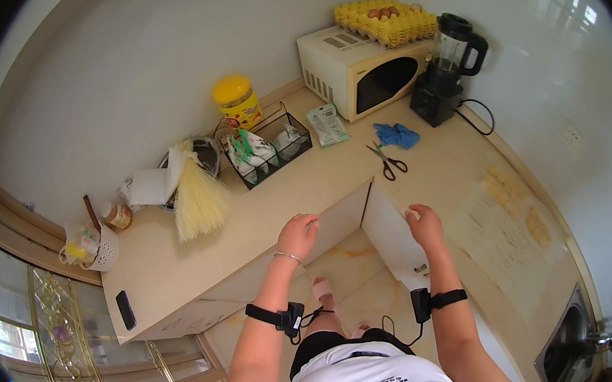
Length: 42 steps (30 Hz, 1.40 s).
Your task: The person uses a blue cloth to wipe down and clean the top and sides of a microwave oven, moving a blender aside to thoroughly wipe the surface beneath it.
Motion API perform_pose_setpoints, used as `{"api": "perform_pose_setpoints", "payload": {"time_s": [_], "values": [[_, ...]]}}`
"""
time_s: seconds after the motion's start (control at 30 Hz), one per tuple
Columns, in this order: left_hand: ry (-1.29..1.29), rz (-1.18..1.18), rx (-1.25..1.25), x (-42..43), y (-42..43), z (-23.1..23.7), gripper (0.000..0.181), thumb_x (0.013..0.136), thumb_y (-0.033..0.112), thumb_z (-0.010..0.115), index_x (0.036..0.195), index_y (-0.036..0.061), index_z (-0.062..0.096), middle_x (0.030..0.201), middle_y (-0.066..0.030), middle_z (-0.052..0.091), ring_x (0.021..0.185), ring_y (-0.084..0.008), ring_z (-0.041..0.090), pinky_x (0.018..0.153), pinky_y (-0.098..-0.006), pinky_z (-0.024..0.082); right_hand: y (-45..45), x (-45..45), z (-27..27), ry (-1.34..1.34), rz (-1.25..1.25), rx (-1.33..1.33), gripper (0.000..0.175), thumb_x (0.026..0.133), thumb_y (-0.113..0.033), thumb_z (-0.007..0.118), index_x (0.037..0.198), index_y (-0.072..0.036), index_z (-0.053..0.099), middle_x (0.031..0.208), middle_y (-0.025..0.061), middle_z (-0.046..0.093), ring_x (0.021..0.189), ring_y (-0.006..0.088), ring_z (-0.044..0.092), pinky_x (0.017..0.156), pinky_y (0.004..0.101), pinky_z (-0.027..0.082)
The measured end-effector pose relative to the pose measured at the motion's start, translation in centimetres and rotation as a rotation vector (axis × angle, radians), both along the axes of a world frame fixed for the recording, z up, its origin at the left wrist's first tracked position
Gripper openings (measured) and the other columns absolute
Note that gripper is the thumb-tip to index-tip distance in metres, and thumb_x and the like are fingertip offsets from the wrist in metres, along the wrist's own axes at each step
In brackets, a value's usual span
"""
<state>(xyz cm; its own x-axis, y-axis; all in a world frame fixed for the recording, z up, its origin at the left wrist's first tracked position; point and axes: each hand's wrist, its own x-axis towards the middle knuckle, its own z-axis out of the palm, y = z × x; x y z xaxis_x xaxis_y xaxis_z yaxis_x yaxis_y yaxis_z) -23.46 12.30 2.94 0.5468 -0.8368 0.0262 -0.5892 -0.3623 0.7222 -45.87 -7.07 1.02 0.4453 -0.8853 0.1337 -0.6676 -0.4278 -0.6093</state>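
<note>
Both my hands are empty and held over the floor in front of the L-shaped counter's inner corner. My left hand (299, 238), with a bracelet at the wrist, hangs before the left counter front with fingers loosely curled. Beside the right counter edge is my right hand (426, 226), its thumb and fingers slightly apart. Beyond it, scissors (388, 163) with dark handles lie on the counter (309, 168). A crumpled blue glove or cloth (397, 135) lies just behind them. A pale green packet (328, 125) rests to the left, near a black wire basket (268, 150) of plastic bags.
Behind stand a microwave (366, 71) under yellow egg trays (386, 22), a blender (448, 70) and a yellow-lidded jar (237, 102). Pale yellow strands (200, 203) lie leftward, beyond a phone (125, 310). A sink (563, 337) is at lower right. A cabinet door (394, 243) stands ajar.
</note>
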Motion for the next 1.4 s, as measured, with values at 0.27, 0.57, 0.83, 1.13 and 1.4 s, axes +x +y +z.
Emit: {"api": "perform_pose_setpoints", "payload": {"time_s": [0.27,0.57,0.83,1.13,1.4], "values": [[-0.009,-0.023,-0.115,9.5,-6.0,-1.6,0.021,0.081,0.015,0.052,0.096,0.0036,0.060,0.091,-0.0119,0.059,0.084,-0.0262,0.056,0.075,-0.0321,0.044,-5.5,10.0,-1.0,0.041,0.036,0.002,0.029,0.075,-0.025,0.058,0.095,-0.005,0.061,0.096,0.0151,0.060,0.088,0.0300,0.057,0.077,0.0370,0.045],[0.061,-0.033,-0.073,17.8,-10.3,-2.8,0.021,0.079,0.018,0.052,0.096,0.0071,0.059,0.089,-0.0132,0.058,0.084,-0.0297,0.055,0.074,-0.0355,0.044,-10.8,23.9,-4.4,0.062,0.204,0.256,0.034,0.072,-0.026,0.059,0.099,-0.005,0.060,0.099,0.0159,0.058,0.091,0.0290,0.056,0.078,0.0368,0.044],[0.105,-0.008,-0.020,20.1,-9.4,-4.6,0.021,0.082,0.017,0.051,0.098,0.0060,0.060,0.090,-0.0122,0.059,0.084,-0.0264,0.056,0.074,-0.0332,0.044,-17.4,32.8,-9.1,0.152,0.112,0.201,0.045,0.073,-0.022,0.058,0.113,-0.003,0.050,0.105,0.0193,0.055,0.097,0.0321,0.053,0.081,0.0371,0.044],[0.174,0.019,-0.037,20.8,-11.5,-6.1,0.022,0.080,0.017,0.051,0.099,0.0091,0.058,0.093,-0.0121,0.057,0.088,-0.0293,0.054,0.076,-0.0353,0.043,-22.2,39.3,-12.4,0.232,0.020,0.145,0.044,0.071,-0.017,0.059,0.109,0.002,0.047,0.103,0.0209,0.055,0.093,0.0339,0.054,0.079,0.0397,0.044],[0.097,0.008,-0.078,21.2,-14.8,-5.9,0.020,0.081,0.014,0.052,0.098,0.0071,0.059,0.088,-0.0120,0.059,0.081,-0.0281,0.056,0.071,-0.0343,0.044,-21.0,37.8,-11.3,0.148,0.148,0.237,0.025,0.068,-0.018,0.061,0.082,0.002,0.056,0.085,0.0200,0.059,0.083,0.0341,0.056,0.070,0.0401,0.045]]}}
